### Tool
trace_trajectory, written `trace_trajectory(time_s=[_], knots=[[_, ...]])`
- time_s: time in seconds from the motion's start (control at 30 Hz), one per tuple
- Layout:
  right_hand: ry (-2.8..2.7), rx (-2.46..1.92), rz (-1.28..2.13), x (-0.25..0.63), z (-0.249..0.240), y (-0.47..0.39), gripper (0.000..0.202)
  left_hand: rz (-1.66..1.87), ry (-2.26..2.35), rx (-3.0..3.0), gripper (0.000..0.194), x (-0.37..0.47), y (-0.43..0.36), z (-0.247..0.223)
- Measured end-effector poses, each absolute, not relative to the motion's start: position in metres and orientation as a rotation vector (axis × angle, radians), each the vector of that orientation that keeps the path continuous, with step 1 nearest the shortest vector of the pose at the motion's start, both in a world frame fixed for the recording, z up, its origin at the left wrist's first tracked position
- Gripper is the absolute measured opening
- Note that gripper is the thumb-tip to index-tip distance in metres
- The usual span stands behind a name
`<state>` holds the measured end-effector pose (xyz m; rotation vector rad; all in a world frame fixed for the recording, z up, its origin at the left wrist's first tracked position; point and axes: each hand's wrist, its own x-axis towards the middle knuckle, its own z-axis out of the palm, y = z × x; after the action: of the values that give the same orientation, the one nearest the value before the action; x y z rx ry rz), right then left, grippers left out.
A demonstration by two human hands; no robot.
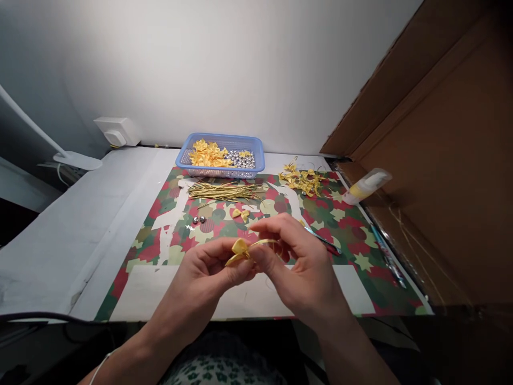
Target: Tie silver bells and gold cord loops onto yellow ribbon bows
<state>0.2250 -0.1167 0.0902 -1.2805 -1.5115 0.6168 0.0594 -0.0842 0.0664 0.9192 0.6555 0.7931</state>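
A small yellow ribbon bow [240, 248] is pinched between the thumb and fingers of my left hand [210, 267], above the white strip at the table's front. Close against it, my right hand [298, 262] pinches a thin gold tie [266, 242] that runs to the bow's middle. Fingers partly hide where the tie meets the bow. Beyond my hands lies another yellow bow [241, 215], with silver bells [199, 220] to its left. A bundle of gold twist ties [224, 191] is spread behind them.
A blue basket [260, 155] at the back holds yellow bows and silver bells. Right of it is a pile of yellow bows [302, 181] with ties. A bottle [366, 187] leans near the cardboard [433, 160]. Tweezers [323, 239] lie behind my right hand.
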Motion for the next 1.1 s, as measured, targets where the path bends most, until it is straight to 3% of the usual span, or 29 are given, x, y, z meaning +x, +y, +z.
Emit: trace_trajectory(time_s=[0.1, 0.27, 0.83, 1.0, 1.1], knots=[[-1.524, -1.296, 0.604, 0.239, 0.091, -0.121, 0.021, 0.787, 0.664, 0.943, 0.009, 0.059, -0.083, 0.068], [-1.596, -1.316, 0.561, 0.251, 0.090, -0.128, 0.017, 0.796, 0.695, 0.957, 0.011, 0.060, -0.083, 0.068], [-1.911, -1.322, -0.038, 0.231, 0.084, -0.124, 0.019, 0.815, 0.727, 0.936, 0.008, 0.063, -0.087, 0.066], [-1.872, -1.349, 0.153, 0.231, 0.089, -0.125, 0.016, 0.934, 0.703, 1.124, 0.035, 0.064, -0.091, 0.071], [-1.797, -1.371, 0.348, 0.230, 0.093, -0.126, 0.018, 0.989, 0.684, 1.256, 0.027, 0.065, -0.091, 0.072]])
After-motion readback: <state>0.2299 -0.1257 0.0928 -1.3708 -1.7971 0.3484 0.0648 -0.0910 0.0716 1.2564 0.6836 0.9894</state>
